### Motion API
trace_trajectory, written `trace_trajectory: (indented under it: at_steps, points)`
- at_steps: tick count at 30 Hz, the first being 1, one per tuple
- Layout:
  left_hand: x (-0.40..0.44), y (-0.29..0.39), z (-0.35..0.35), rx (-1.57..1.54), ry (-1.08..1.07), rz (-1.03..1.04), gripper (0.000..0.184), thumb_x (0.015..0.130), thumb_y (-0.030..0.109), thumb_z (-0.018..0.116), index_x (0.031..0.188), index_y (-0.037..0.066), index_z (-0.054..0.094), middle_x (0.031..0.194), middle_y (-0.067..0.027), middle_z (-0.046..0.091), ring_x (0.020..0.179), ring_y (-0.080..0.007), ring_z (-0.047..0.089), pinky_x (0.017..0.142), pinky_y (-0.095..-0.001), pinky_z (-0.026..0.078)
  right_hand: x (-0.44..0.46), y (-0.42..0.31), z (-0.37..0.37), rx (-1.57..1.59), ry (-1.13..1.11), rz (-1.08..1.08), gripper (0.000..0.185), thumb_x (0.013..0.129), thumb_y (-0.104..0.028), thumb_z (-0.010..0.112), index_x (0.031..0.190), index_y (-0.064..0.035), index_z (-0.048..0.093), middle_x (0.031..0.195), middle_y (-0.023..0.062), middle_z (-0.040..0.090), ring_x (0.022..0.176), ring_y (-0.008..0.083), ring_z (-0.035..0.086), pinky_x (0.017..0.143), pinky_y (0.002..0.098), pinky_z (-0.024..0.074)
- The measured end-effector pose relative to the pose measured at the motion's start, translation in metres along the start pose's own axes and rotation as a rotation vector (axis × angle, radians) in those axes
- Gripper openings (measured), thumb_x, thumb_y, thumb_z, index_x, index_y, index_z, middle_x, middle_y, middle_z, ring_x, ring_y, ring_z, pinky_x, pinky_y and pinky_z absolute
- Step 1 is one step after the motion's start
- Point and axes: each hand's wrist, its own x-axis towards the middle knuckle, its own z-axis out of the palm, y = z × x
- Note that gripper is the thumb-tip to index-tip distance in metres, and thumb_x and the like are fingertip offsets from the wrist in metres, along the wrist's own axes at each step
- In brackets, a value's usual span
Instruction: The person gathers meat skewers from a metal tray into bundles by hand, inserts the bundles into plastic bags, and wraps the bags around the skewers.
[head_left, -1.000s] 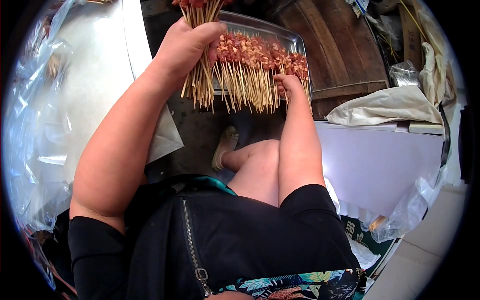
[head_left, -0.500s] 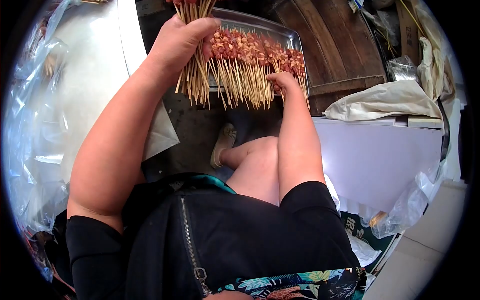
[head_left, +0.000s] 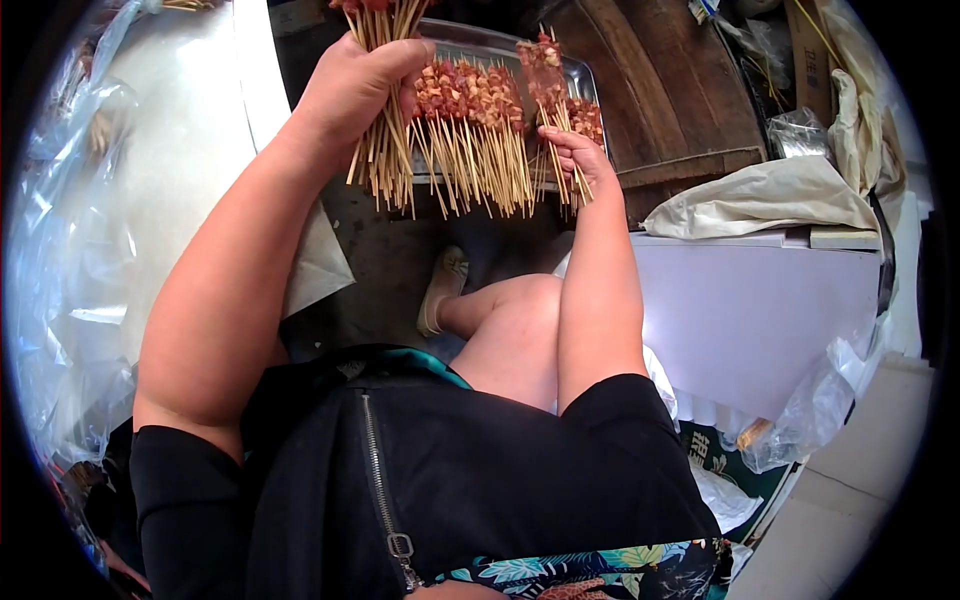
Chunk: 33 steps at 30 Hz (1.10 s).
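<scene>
Your right hand has just raised a small bunch of skewers out of the line of meat, its fingers closed round the bare sticks, so the meat now stands higher than its neighbours; this splits what was one line, with the main row to the left of the bunch and a short remainder to its right, both lying in the metal tray with sticks poking out over the near edge towards you. Your left hand stays clenched round a thick bundle of skewers at the tray's left end, meat end up and partly cut off by the top of the view. Beside your left arm stretches a pale surface, crumpled clear plastic along its far side. To the right of the tray are dark wooden boards, then a cream cloth at the edge of a pale lilac panel, with light floor tiles beyond
</scene>
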Motion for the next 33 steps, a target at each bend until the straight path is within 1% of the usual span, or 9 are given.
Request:
trace_trajectory:
  at_steps: [3, 6, 9, 14, 19, 21, 22, 30, 33]
  points:
    - [0.000, 0.002, -0.002, 0.008, -0.009, 0.001, 0.026, 0.084, 0.021, 0.059, 0.063, 0.008, 0.053, 0.053, -0.0014, 0.051, 0.046, -0.0094, 0.049, 0.047, -0.0231, 0.040, -0.006, -0.006, 0.006, 0.039, -0.083, -0.088, 0.020, 0.084, -0.017, 0.064, 0.101, -0.0083, 0.065, 0.055, -0.0094, 0.044, 0.042, 0.0017, 0.035, 0.037, 0.0179, 0.0227]
    - [0.002, -0.001, -0.005, 0.005, -0.008, -0.008, 0.025, 0.082, 0.021, 0.060, 0.064, 0.006, 0.055, 0.054, -0.0031, 0.053, 0.048, -0.0108, 0.052, 0.049, -0.0244, 0.043, -0.016, -0.012, 0.037, -0.071, 0.239, -0.333, 0.016, 0.086, -0.015, 0.061, 0.096, -0.0033, 0.062, 0.069, 0.0013, 0.060, 0.053, 0.0082, 0.055, 0.044, 0.0190, 0.0426]
    - [0.002, -0.001, -0.006, 0.013, 0.007, -0.033, 0.026, 0.083, 0.022, 0.060, 0.063, 0.006, 0.056, 0.054, -0.0032, 0.054, 0.049, -0.0107, 0.053, 0.049, -0.0245, 0.044, 0.005, 0.006, 0.026, -0.046, 0.269, -0.280, 0.012, 0.086, -0.018, 0.061, 0.089, -0.0059, 0.060, 0.068, 0.0010, 0.059, 0.056, 0.0098, 0.057, 0.047, 0.0220, 0.0465]
    - [0.001, -0.001, -0.006, -0.015, 0.005, -0.032, 0.026, 0.083, 0.022, 0.059, 0.063, 0.006, 0.055, 0.052, -0.0032, 0.053, 0.047, -0.0108, 0.052, 0.048, -0.0244, 0.043, 0.027, 0.024, 0.019, -0.239, 0.439, -0.205, 0.015, 0.080, -0.020, 0.068, 0.076, -0.0115, 0.056, 0.060, -0.0040, 0.051, 0.042, 0.0062, 0.038, 0.039, 0.0234, 0.0271]
    - [0.002, 0.000, -0.004, -0.023, 0.005, -0.046, 0.026, 0.083, 0.022, 0.058, 0.063, 0.006, 0.055, 0.052, -0.0032, 0.053, 0.047, -0.0106, 0.051, 0.048, -0.0243, 0.042, 0.047, 0.034, 0.016, -0.370, 0.397, -0.100, 0.013, 0.074, -0.015, 0.070, 0.073, -0.0072, 0.060, 0.060, -0.0013, 0.054, 0.043, 0.0088, 0.041, 0.040, 0.0267, 0.0306]
    - [-0.002, 0.004, 0.001, 0.028, 0.006, 0.002, 0.030, 0.087, 0.025, 0.057, 0.061, 0.010, 0.050, 0.051, 0.0003, 0.049, 0.045, -0.0085, 0.048, 0.046, -0.0222, 0.039, 0.080, 0.053, 0.005, -0.711, 0.500, -0.217, 0.010, 0.071, -0.012, 0.070, 0.074, -0.0046, 0.063, 0.061, 0.0025, 0.057, 0.045, 0.0120, 0.045, 0.042, 0.0293, 0.0338]
    - [-0.001, 0.002, -0.001, 0.033, -0.003, 0.007, 0.031, 0.086, 0.025, 0.057, 0.060, 0.010, 0.050, 0.050, 0.0001, 0.049, 0.045, -0.0082, 0.048, 0.046, -0.0218, 0.038, 0.078, 0.051, 0.006, -0.721, 0.549, -0.113, 0.012, 0.069, -0.011, 0.071, 0.074, -0.0021, 0.064, 0.063, 0.0055, 0.059, 0.049, 0.0148, 0.050, 0.046, 0.0315, 0.0378]
    - [0.001, -0.001, -0.003, 0.033, 0.003, -0.009, 0.027, 0.084, 0.023, 0.058, 0.062, 0.008, 0.052, 0.051, -0.0014, 0.050, 0.046, -0.0094, 0.049, 0.048, -0.0229, 0.040, 0.041, 0.017, 0.016, -0.469, 0.417, -0.074, 0.013, 0.071, -0.010, 0.070, 0.068, -0.0001, 0.062, 0.059, 0.0052, 0.056, 0.047, 0.0149, 0.048, 0.045, 0.0325, 0.0372]
    - [0.004, -0.004, -0.005, 0.024, -0.014, -0.015, 0.025, 0.083, 0.021, 0.058, 0.064, 0.006, 0.054, 0.052, -0.0031, 0.052, 0.048, -0.0106, 0.051, 0.051, -0.0243, 0.042, 0.039, 0.018, 0.025, -0.364, 0.449, -0.183, 0.012, 0.074, -0.010, 0.067, 0.069, -0.0004, 0.061, 0.058, 0.0045, 0.055, 0.044, 0.0143, 0.046, 0.043, 0.0312, 0.0366]
